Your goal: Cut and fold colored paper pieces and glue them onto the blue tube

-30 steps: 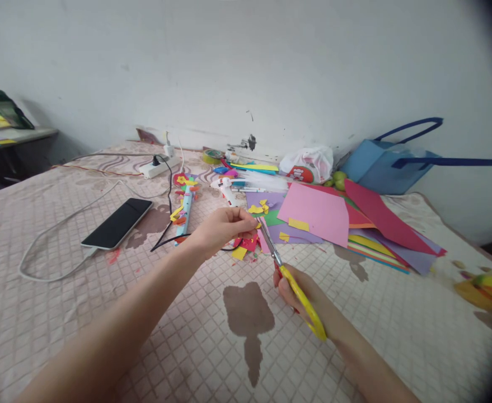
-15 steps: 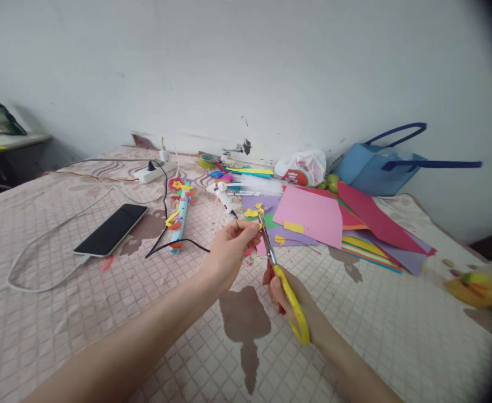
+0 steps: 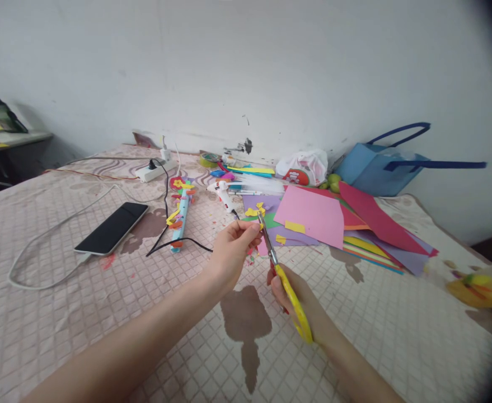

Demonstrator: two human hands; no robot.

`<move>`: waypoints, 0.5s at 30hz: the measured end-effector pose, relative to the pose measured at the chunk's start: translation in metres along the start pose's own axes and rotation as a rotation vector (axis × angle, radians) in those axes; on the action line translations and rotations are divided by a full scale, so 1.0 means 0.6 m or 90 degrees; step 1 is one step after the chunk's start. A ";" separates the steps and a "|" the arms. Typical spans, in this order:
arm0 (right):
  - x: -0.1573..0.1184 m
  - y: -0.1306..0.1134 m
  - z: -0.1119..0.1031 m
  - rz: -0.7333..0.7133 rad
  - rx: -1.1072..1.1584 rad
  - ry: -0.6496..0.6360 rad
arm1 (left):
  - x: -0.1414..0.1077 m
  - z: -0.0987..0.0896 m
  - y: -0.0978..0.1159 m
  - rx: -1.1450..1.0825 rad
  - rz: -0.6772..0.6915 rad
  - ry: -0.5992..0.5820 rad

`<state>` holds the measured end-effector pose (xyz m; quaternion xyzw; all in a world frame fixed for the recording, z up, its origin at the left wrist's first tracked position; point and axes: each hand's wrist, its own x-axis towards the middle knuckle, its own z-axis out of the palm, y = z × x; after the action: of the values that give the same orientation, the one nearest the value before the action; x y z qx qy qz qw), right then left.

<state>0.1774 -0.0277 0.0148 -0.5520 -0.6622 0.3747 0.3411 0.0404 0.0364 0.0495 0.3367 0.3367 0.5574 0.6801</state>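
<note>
My left hand (image 3: 234,249) is closed in a pinch on a small yellow paper piece (image 3: 261,226), mostly hidden by the fingertips. Wrapped round the handles of yellow-and-red scissors (image 3: 290,296), my right hand (image 3: 296,296) is closed too. The blades point away from me, their tips beside the pinched piece. Just beyond them, yellow scraps (image 3: 254,211) lie on purple and green sheets (image 3: 266,202). A white glue gun (image 3: 224,197) rests behind my left hand. To its left lies a light-blue strip (image 3: 180,218) decorated with colourful pieces and a red flower.
A phone (image 3: 112,226) on a white cable lies at left, near a power strip (image 3: 157,169). Pink paper (image 3: 310,215) tops coloured sheets at right. Behind them are a white plastic bag (image 3: 308,165) and a blue bag (image 3: 375,168). A black cord (image 3: 187,240) crosses the cloth.
The scissor handles look closer together, with less of the red one showing. My left hand keeps its pinch in nearly the same place. The view has shifted very slightly.
</note>
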 end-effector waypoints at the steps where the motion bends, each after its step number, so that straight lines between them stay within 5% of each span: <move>1: 0.000 0.001 0.000 -0.003 0.003 -0.001 | 0.000 0.000 0.000 0.002 0.000 -0.001; 15: 0.000 -0.003 -0.010 0.018 -0.005 -0.001 | 0.001 -0.003 0.007 0.026 -0.016 -0.030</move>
<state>0.1816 -0.0272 0.0195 -0.5621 -0.6562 0.3775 0.3330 0.0370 0.0379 0.0519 0.3595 0.3360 0.5335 0.6880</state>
